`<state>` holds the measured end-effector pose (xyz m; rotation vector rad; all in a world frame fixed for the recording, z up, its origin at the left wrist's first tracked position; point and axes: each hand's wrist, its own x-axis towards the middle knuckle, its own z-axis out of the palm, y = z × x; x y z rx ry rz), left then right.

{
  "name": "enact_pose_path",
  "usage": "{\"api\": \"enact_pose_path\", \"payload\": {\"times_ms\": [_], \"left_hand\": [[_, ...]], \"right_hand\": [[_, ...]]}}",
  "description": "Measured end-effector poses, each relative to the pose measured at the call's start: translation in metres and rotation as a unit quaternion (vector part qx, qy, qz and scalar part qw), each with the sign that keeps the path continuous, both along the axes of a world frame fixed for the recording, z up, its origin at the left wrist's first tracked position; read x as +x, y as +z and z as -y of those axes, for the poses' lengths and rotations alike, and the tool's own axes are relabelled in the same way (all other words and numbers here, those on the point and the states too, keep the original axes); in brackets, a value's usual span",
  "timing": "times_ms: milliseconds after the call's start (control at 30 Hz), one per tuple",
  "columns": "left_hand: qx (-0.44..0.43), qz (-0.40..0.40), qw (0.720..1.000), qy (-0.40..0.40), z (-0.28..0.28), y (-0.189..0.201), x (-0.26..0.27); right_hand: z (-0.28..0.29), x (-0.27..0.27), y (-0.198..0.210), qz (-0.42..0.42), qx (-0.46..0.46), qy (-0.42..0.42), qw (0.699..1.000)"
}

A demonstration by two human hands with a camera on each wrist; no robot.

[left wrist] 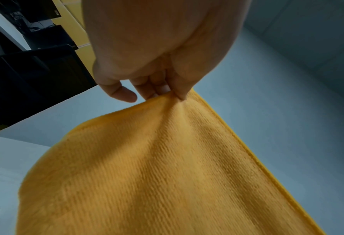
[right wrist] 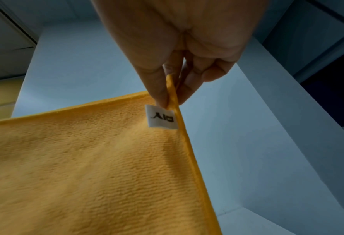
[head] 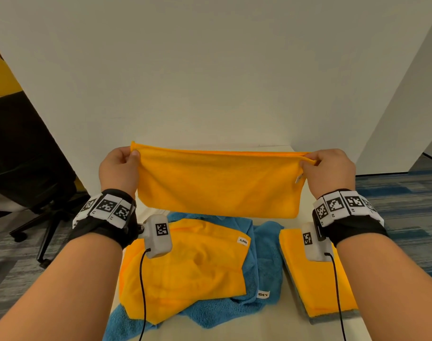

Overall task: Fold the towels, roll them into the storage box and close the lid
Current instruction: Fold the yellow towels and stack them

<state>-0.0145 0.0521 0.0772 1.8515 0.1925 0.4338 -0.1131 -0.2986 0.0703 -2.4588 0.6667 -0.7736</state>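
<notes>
Up in the air over the white table (head: 269,148), a yellow towel (head: 217,180) folded in half, stretched flat between two hands, lower fold hanging free above the pile. Left hand (head: 119,168) at the top left corner, thumb and fingertips (left wrist: 162,89) pinched together on the hem, little finger sticking out loose to the side. Right hand (head: 330,168) at the top right corner, thumb and fingers (right wrist: 161,89) clamped on the doubled edge just above a white label (right wrist: 161,116) printed DIY. Below, on the table near the left forearm, a loose yellow towel (head: 185,269) crumpled on top of a blue towel (head: 266,262), both unfolded. To the right, beside the blue one, a neat folded stack (head: 320,286), yellow on top, a grey layer showing at its lower edge. Black wrist bands with square coded markers and a small grey camera unit (head: 158,235) under each wrist, cables trailing. Off to the left, a black office chair (head: 30,173) on grey carpet.
</notes>
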Motion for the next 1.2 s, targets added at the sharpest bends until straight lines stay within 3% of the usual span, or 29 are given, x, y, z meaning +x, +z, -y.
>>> {"api": "enact_pose_path", "payload": {"times_ms": [300,600,800,1033,1200], "left_hand": [[-0.031,0.023,0.999,-0.021,0.0,0.0,0.0],[-0.023,0.021,0.999,-0.031,-0.001,0.0,0.001],[-0.029,0.011,0.999,-0.042,0.003,-0.001,0.001],[-0.024,0.037,0.999,-0.005,0.011,0.005,-0.009],[0.028,0.025,0.999,-0.012,0.009,0.003,-0.011]], "right_hand": [[0.002,0.0,0.006,0.04,-0.001,-0.005,0.999],[-0.001,-0.005,0.009,0.134,0.071,-0.02,0.988],[-0.002,-0.001,0.011,0.075,0.043,-0.002,0.996],[-0.012,-0.001,0.014,0.12,0.077,0.014,0.99],[-0.011,-0.001,0.011,0.127,0.072,0.001,0.989]]}}
